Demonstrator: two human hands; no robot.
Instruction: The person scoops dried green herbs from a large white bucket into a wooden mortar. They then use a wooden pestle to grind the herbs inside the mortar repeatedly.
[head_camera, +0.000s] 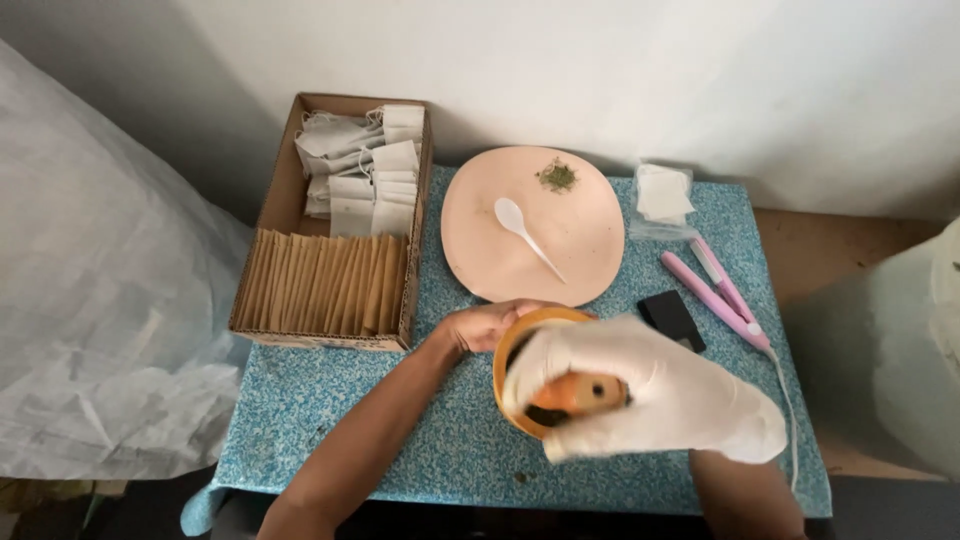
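My left hand (482, 326), bare, grips the far left side of an orange bowl (520, 335) near the table's front edge. My right hand (650, 395), in a loose white glove, hovers over the bowl and pinches an orange scoop-like piece (583, 392) above the dark loose leaves inside. Most of the bowl is hidden under the glove. Behind the bowl lies a round peach plate (590, 245) with a white plastic spoon (525, 235) and a small heap of dried green leaves (557, 176).
A cardboard box (270, 200) at the left holds white tea bags with strings and a row of brown paper envelopes. A clear packet of white bags (662, 195), a pink heat sealer (720, 295) with cord and a small black block (671, 318) lie right. The tabletop (400, 420) is speckled blue.
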